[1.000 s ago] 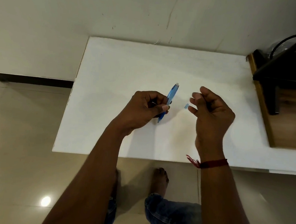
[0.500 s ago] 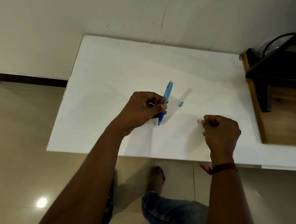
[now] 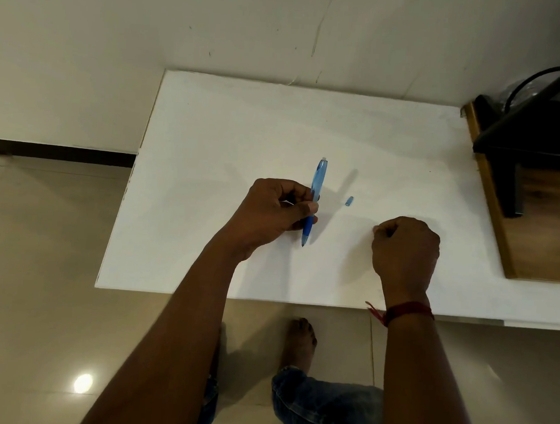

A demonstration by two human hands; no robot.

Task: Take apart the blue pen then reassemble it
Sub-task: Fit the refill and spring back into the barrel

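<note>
My left hand (image 3: 272,211) grips the translucent blue pen (image 3: 316,188) around its darker grip section. The pen stands almost upright, its tip pointing down at the white table (image 3: 211,135) and its pale end cap uppermost. A small blue pen piece (image 3: 349,201) lies loose on the table to the right of the pen. Further right and nearer me, my right hand (image 3: 406,249) rests on the table with its fingers curled into a fist. Whether anything small sits inside that fist is hidden.
A wooden unit (image 3: 546,228) with a black frame (image 3: 519,134) and a cable stands on the table's right end. The wall runs along the far edge. Below the near edge are the tiled floor and my foot (image 3: 300,341).
My right hand dropped from beside the pen to the table on the right and closed into a fist. The small blue piece now lies on the table. The pen tilted more upright.
</note>
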